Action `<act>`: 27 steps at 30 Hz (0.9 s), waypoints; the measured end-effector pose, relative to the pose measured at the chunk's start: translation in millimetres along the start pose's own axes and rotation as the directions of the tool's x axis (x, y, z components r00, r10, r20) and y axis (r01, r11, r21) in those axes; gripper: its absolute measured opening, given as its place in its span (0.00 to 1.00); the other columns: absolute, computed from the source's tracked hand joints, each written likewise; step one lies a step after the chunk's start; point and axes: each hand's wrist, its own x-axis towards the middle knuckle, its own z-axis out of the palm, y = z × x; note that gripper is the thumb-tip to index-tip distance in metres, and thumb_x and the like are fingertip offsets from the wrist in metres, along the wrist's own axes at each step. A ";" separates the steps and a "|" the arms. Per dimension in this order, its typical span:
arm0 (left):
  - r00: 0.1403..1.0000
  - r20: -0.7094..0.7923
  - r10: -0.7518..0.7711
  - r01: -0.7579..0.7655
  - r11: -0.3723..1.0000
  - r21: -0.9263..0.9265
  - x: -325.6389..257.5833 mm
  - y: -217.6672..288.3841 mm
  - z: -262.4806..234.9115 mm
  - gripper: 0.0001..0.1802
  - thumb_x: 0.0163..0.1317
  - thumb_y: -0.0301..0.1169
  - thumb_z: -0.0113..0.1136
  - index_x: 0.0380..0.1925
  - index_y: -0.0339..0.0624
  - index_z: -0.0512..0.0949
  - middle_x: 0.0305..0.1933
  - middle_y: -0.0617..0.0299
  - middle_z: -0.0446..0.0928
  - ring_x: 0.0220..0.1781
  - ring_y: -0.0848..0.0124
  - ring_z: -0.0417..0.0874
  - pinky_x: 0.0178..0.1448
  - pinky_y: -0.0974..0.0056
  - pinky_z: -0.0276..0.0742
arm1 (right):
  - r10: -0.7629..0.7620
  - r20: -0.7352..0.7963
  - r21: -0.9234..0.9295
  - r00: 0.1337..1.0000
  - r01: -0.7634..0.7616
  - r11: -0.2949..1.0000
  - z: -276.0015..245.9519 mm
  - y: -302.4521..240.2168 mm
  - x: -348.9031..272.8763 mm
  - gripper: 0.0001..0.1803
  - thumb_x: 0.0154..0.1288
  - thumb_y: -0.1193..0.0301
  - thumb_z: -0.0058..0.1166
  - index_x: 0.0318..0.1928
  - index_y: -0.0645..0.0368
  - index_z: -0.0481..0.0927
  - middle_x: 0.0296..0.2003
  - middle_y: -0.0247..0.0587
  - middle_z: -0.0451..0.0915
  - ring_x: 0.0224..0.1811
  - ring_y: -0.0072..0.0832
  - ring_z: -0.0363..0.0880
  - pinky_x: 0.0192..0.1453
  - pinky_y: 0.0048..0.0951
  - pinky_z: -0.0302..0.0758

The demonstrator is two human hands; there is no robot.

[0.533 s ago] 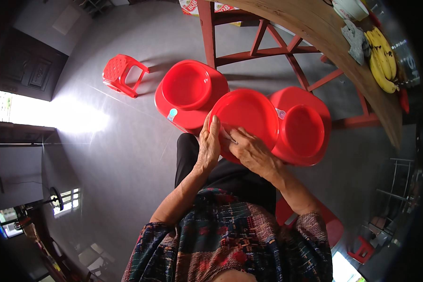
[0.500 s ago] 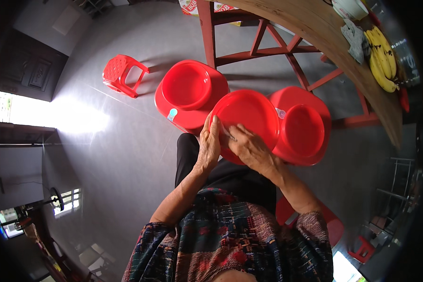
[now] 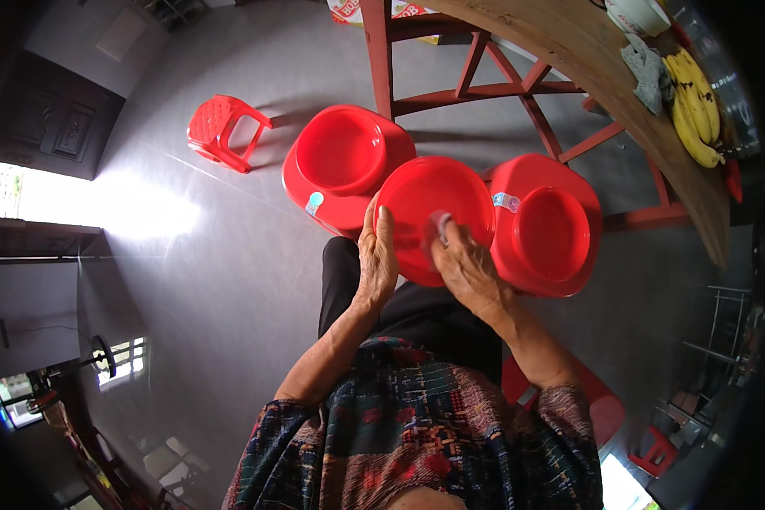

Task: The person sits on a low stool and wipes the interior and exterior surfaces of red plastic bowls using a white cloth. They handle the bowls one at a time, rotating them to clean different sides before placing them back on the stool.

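While the work is in hand: a seated person holds a red plate over the lap and rubs its face with a small cloth.
Stool: a small red stool point(image 3: 221, 129) stands on the grey floor point(image 3: 187, 280), well apart from the hands, at far left.
Left basin: a red basin point(image 3: 342, 161) sits on the floor just left of the plate, its bowl showing no water or suds that I can make out.
Left hand: the left hand point(image 3: 376, 259) steadies the plate's near-left rim, fingers laid flat along the edge and thumb behind, so the grip is closed on the rim.
Plate: the red plate point(image 3: 438, 204) is tilted toward the person, between the two basins and overlapping both in view.
Cloth: a small pale cloth point(image 3: 439, 225) is pressed on the plate's face under the fingertips.
Right hand: the right hand point(image 3: 469, 270) has its grip pinched together on the cloth, low on the plate.
Right basin: a second red basin point(image 3: 552, 223) lies just right of the plate.
Bench: the wooden bench point(image 3: 569, 51) at upper right carries bananas point(image 3: 693, 106) and a grey rag point(image 3: 648, 72).
Progress, as a judgement: wiping is under way near the plate's centre; whether the rest of the face is done cannot be told.
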 end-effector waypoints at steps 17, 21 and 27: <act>0.977 0.112 -0.184 0.202 0.961 -0.186 -1.8 25.3 -3.2 0.30 0.74 0.50 0.31 0.65 0.41 0.62 0.55 0.55 0.74 0.57 0.71 0.73 0.60 0.67 0.69 | -0.010 0.040 0.750 0.999 -0.023 0.661 13.4 -1.3 25.3 0.19 0.52 0.84 0.49 0.47 0.61 0.74 0.42 0.49 0.75 0.46 0.46 0.76 0.48 0.38 0.74; 0.996 -0.028 0.089 -0.090 0.996 -0.020 -1.7 19.7 -1.9 0.30 0.74 0.50 0.33 0.65 0.38 0.63 0.57 0.53 0.73 0.60 0.69 0.71 0.65 0.66 0.64 | -0.270 0.191 0.613 0.944 0.100 0.784 5.6 21.4 11.4 0.05 0.51 0.79 0.51 0.31 0.60 0.75 0.34 0.49 0.73 0.41 0.46 0.75 0.44 0.42 0.74; 0.989 0.082 -0.127 0.136 0.984 -0.112 -2.0 6.0 -12.5 0.30 0.74 0.48 0.34 0.62 0.35 0.66 0.57 0.56 0.73 0.60 0.71 0.70 0.65 0.67 0.63 | -0.213 0.131 -0.055 0.968 0.222 0.974 -25.0 42.4 10.5 0.03 0.52 0.77 0.54 0.29 0.62 0.78 0.38 0.42 0.71 0.42 0.36 0.72 0.34 0.33 0.78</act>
